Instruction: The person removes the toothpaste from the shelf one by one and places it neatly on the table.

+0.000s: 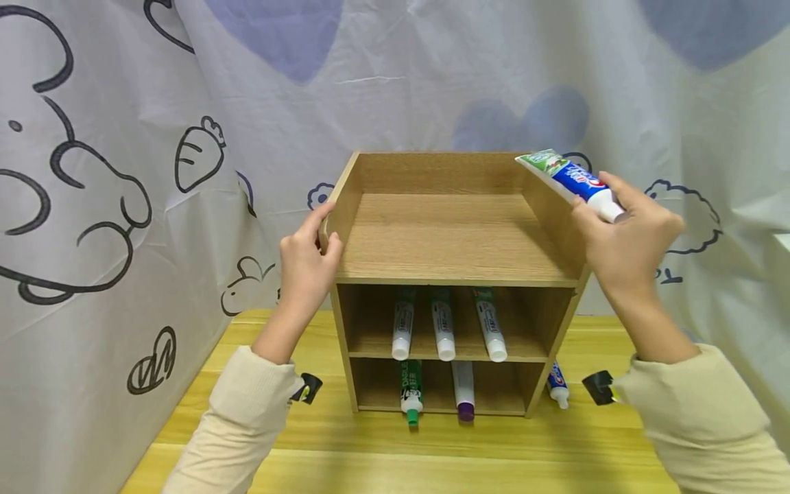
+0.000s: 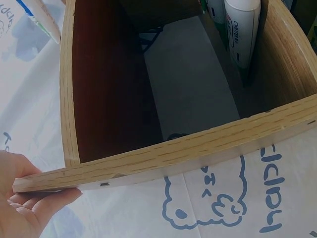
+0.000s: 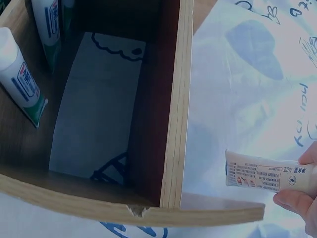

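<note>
A wooden shelf unit (image 1: pixel 453 233) stands on a yellow table (image 1: pixel 382 446), with an open top tray and two lower shelves. My left hand (image 1: pixel 305 257) grips the left wall of the top tray (image 2: pixel 148 158), thumb over the edge. My right hand (image 1: pixel 626 237) holds a blue, white and green toothpaste tube (image 1: pixel 570 182) above the tray's right wall, cap end in the fingers. In the right wrist view the tube (image 3: pixel 270 176) sits just outside the right wall (image 3: pixel 176 109). Three tubes (image 1: pixel 443 326) lie on the middle shelf and two (image 1: pixel 437 391) on the bottom one.
Another toothpaste tube (image 1: pixel 557 385) lies on the table at the unit's right foot. A white cloth with black cartoon drawings (image 1: pixel 123 171) hangs behind and to the left. Black wrist straps (image 1: pixel 307 387) show at both sleeves.
</note>
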A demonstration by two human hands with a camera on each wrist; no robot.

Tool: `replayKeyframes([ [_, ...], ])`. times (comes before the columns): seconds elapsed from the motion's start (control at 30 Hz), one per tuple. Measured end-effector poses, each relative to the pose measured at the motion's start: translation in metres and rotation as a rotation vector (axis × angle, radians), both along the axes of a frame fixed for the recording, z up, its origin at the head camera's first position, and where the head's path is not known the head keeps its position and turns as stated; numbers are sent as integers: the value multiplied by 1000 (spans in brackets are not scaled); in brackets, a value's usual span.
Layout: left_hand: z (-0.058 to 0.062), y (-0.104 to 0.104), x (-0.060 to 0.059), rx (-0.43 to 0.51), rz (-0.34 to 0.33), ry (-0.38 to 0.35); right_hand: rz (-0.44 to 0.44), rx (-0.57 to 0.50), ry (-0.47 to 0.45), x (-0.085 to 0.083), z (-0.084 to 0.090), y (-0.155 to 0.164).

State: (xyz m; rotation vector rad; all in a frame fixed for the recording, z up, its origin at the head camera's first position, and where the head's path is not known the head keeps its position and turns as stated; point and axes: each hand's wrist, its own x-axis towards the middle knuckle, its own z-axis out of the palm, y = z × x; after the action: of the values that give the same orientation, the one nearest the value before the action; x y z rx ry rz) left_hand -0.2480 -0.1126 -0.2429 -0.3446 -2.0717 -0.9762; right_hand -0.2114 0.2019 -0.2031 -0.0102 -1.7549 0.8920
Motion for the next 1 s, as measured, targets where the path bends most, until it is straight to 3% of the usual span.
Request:
replayKeyframes([
  [0.47, -1, 5, -7, 8, 26, -9, -50, -36, -14, -14, -2, 31],
  [1.0, -1, 13, -13, 3, 55, -12, -140, -76, -74, -30, -20, 66],
])
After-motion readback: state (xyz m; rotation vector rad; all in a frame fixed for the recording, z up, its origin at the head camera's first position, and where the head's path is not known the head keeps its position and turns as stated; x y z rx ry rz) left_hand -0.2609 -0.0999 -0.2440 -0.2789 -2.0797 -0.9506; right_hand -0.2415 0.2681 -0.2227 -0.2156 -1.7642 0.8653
